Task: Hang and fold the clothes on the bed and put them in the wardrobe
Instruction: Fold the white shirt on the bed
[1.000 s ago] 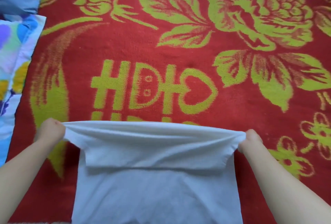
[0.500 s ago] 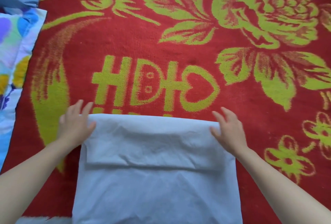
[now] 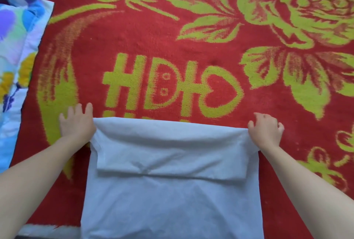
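One fold done; left hand flat 9 o'clock, right hand curled 3 o'clock, grip unclear. Next: pinch garment corners.

Two bare, slender forearms run to a bare left grip and right grip

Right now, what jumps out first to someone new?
The red blanket with yellow-green flowers fills the frame. A white garment, its far edge folded back, lies bottom centre. The left grip and right grip sit at its far corners.
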Action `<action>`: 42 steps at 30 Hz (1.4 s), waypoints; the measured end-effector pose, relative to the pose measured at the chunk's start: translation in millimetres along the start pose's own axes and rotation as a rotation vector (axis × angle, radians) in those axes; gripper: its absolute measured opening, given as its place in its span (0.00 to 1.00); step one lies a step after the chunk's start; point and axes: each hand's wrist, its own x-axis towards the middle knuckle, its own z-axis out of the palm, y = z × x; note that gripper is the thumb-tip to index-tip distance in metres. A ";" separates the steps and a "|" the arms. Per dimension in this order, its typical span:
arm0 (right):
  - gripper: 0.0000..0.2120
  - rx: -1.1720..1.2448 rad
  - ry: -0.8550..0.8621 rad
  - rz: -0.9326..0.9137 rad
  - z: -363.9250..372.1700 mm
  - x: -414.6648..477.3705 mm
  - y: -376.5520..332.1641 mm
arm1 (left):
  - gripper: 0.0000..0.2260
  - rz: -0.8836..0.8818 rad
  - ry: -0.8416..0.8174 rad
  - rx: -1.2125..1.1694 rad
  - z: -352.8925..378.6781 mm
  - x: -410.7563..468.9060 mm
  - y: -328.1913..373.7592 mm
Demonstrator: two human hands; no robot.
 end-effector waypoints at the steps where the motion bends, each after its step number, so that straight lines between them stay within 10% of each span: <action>1: 0.22 -0.056 -0.095 -0.212 2.0 -4.0 -6.7 | 0.26 0.103 0.039 -0.072 2.0 -3.6 6.1; 4: 0.32 -0.248 -0.412 -0.588 14.9 -16.2 -30.2 | 0.32 0.487 -0.033 0.012 9.4 -15.5 29.5; 9: 0.16 -0.330 -0.325 -0.496 16.5 -9.8 -21.8 | 0.26 0.402 -0.104 0.106 14.8 -12.0 37.8; 13: 0.09 -0.246 -0.323 -0.545 -6.7 -21.4 -1.2 | 0.05 0.684 0.123 0.096 -10.2 -25.4 23.2; 21: 0.11 -0.141 0.085 -1.088 -51.1 -125.2 51.6 | 0.08 1.069 0.293 -0.017 -37.9 -122.0 -32.2; 28: 0.05 -0.189 -0.020 -1.312 5.2 -216.5 112.8 | 0.12 1.117 0.162 -0.003 35.5 -207.7 -58.9; 32: 0.14 -0.376 -0.328 -1.187 40.4 -234.5 109.7 | 0.20 0.961 -0.117 0.092 71.0 -215.1 -58.3; 35: 0.19 -0.146 -0.261 -0.883 47.1 -221.5 83.5 | 0.18 0.773 -0.031 -0.041 67.2 -199.1 -48.9; 38: 0.22 -0.023 -0.199 -0.400 48.2 -201.5 65.7 | 0.14 0.530 0.072 -0.113 59.3 -183.0 -26.8; 42: 0.34 0.250 -0.447 0.161 48.5 -183.9 66.4 | 0.29 0.034 -0.255 -0.303 59.0 -151.0 -5.8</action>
